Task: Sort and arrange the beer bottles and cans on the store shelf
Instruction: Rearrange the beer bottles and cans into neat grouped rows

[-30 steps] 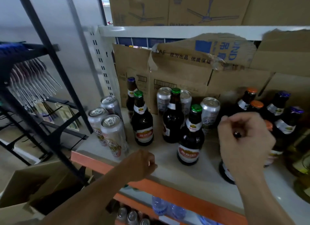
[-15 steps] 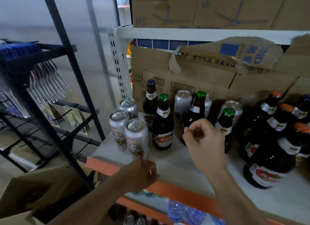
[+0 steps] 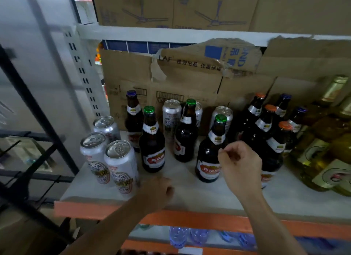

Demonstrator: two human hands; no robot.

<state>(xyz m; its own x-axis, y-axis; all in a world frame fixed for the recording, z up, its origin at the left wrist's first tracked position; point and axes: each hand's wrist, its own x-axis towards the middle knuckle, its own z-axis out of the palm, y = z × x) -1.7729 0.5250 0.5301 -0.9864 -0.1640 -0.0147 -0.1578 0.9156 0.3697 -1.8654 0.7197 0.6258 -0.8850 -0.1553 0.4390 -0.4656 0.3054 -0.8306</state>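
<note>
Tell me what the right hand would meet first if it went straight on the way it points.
Probably the front green-capped bottle, close ahead of the right hand; depth is unclear.

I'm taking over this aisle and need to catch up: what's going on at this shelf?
A person is partway through sorting beer on the shelf. Their right hand, fingers curled with nothing visibly held, hovers beside the front green-capped bottle. Their left hand, also curled, is at the shelf's front edge by the nearest can; contact is unclear. Silver cans stand mixed among such bottles in the middle, with orange-capped bottles grouped at the right.
</note>
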